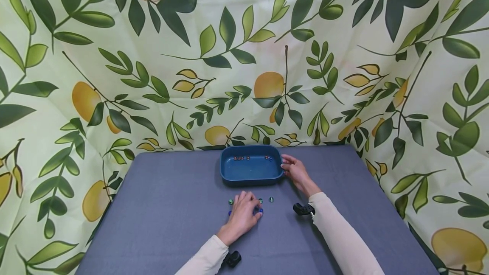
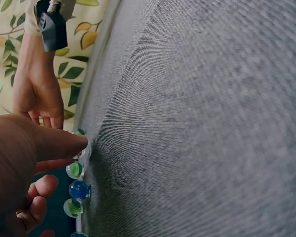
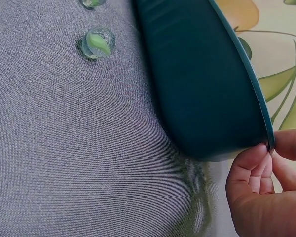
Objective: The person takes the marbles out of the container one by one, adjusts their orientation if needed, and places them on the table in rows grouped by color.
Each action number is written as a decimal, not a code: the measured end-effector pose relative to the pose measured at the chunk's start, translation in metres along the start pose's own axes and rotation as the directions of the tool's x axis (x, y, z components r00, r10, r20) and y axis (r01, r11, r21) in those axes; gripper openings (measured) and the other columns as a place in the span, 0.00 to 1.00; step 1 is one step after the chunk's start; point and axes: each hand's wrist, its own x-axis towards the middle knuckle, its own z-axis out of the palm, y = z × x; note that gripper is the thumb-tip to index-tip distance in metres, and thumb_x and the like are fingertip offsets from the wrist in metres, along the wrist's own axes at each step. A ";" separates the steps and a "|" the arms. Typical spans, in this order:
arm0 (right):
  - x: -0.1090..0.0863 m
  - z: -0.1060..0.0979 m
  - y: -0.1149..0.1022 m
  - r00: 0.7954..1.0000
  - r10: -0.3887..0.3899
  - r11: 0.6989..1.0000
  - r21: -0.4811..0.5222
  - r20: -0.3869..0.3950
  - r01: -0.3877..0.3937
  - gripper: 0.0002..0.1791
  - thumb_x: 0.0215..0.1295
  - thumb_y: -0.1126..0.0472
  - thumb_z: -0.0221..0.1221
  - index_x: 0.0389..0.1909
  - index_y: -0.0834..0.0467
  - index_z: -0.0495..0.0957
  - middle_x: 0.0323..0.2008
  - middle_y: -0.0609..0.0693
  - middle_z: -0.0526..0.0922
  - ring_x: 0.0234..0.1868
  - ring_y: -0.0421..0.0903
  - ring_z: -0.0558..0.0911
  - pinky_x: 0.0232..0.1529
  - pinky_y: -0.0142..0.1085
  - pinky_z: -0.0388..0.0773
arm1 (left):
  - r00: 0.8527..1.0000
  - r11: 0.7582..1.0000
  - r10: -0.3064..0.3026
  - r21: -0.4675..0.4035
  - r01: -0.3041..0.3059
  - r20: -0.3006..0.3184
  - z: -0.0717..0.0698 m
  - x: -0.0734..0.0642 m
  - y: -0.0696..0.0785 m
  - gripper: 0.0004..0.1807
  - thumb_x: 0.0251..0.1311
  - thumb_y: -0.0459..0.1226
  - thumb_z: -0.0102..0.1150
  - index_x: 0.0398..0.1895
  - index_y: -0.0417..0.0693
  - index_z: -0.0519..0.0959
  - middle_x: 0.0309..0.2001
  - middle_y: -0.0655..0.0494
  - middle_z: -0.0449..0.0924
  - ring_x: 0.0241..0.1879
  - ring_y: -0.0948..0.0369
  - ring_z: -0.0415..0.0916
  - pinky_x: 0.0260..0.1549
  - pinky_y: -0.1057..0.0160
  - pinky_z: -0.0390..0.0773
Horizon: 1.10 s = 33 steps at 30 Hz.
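My right hand (image 1: 298, 174) pinches the right end of a blue rectangular tray (image 1: 252, 180); in the right wrist view its thumb and fingers meet at the tray's rim (image 3: 259, 94). In front of the tray, my left hand (image 1: 241, 213) is low over a group of glass marbles, its fingers loosely bent. A clear marble with a green swirl (image 1: 271, 199) lies to its right, and a blue marble (image 1: 261, 210) is close by the thumb. Past the left fingers, the left wrist view shows another blue marble (image 2: 79, 189) between green-swirled ones. The hand hides part of the group.
Inside the tray, several orange-brown marbles (image 1: 241, 158) and a blue one (image 1: 270, 159) sit along the back. A grey-blue cloth (image 1: 172, 207) covers the table. Behind and at the sides hangs a leaf-and-fruit patterned fabric (image 1: 237, 109). A black device (image 1: 303, 209) is strapped at each wrist.
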 end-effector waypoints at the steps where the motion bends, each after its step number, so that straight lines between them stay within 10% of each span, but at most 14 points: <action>1: 0.000 0.000 0.000 1.000 0.004 1.000 0.006 -0.003 -0.004 0.26 0.69 0.68 0.53 0.68 0.58 0.67 0.53 0.51 0.71 0.41 0.39 0.73 0.39 0.30 0.75 | 1.000 1.000 -0.001 0.004 0.001 0.002 0.001 0.000 0.000 0.08 0.47 0.45 0.74 0.31 0.58 0.85 0.34 0.64 0.72 0.39 0.62 0.65 0.40 0.62 0.62; 14: 0.000 0.000 -0.001 1.000 0.001 1.000 -0.001 -0.001 -0.001 0.26 0.70 0.68 0.52 0.68 0.58 0.67 0.54 0.53 0.71 0.40 0.40 0.73 0.40 0.31 0.74 | 0.999 0.997 -0.043 -0.065 0.042 -0.008 -0.002 -0.001 -0.002 0.09 0.48 0.44 0.74 0.33 0.56 0.86 0.34 0.62 0.74 0.39 0.62 0.65 0.39 0.61 0.63; 33: 0.002 -0.002 0.003 1.000 0.001 1.000 -0.013 0.006 -0.001 0.26 0.71 0.68 0.52 0.69 0.58 0.66 0.55 0.52 0.71 0.42 0.40 0.73 0.41 0.30 0.75 | 0.970 0.938 -0.169 -0.330 0.104 -0.176 -0.073 0.045 -0.028 0.08 0.62 0.39 0.63 0.41 0.49 0.84 0.43 0.55 0.80 0.47 0.57 0.71 0.48 0.54 0.74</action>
